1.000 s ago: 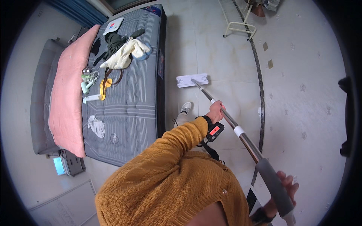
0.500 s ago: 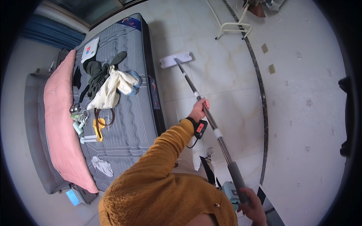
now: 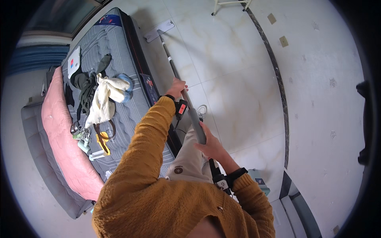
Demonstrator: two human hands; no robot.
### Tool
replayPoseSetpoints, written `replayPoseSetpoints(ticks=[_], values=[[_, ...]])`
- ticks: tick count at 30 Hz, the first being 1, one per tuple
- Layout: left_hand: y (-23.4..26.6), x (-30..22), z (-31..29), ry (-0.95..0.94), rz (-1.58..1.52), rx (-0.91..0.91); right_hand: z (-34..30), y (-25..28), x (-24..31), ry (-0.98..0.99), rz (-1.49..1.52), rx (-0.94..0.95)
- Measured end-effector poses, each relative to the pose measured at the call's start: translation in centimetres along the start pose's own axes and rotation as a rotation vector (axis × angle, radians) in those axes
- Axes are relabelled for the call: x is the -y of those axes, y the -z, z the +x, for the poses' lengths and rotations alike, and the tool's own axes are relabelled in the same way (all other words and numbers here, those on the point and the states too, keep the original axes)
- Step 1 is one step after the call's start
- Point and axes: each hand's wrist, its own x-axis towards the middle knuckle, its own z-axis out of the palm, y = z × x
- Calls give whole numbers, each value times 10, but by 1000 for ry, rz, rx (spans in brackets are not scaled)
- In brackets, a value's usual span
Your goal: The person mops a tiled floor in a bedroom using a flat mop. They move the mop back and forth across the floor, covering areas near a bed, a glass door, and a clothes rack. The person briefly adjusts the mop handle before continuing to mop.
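A flat mop [image 3: 171,63] with a long metal pole slants away from me across the tiled floor. Its white rectangular head [image 3: 152,35] lies on the tiles beside the far part of the bed. Around the middle of the pole, my left hand [image 3: 177,87] is closed. Nearer my body, my right hand [image 3: 210,145] grips the lower end of the thick grey handle [image 3: 196,126], thumb lying along it. Both wrists wear black straps with small boxes.
At left stands a bed with a striped grey mattress [image 3: 131,115], a pink quilt [image 3: 67,135] and heaped clothes [image 3: 105,95]. A white-framed rack [image 3: 230,3] is at the far edge. The patterned wall [image 3: 317,99] runs along the right, and a pale teal box [image 3: 260,180] sits near my right elbow.
The mop head has slid farther away and left, along the bed. Both hands moved with the pole; my right hand came forward and left, closer to my left hand.
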Motion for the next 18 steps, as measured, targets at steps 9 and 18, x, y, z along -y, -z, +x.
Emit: replayPoseSetpoints(ticks=[9,18], values=[[-113,-49,-139,741,-813,452,-147,6,-152,159,-205,-262],[-277,-133,-305,1167,-922,834,-371,-10,-234,-331,-344,-340]])
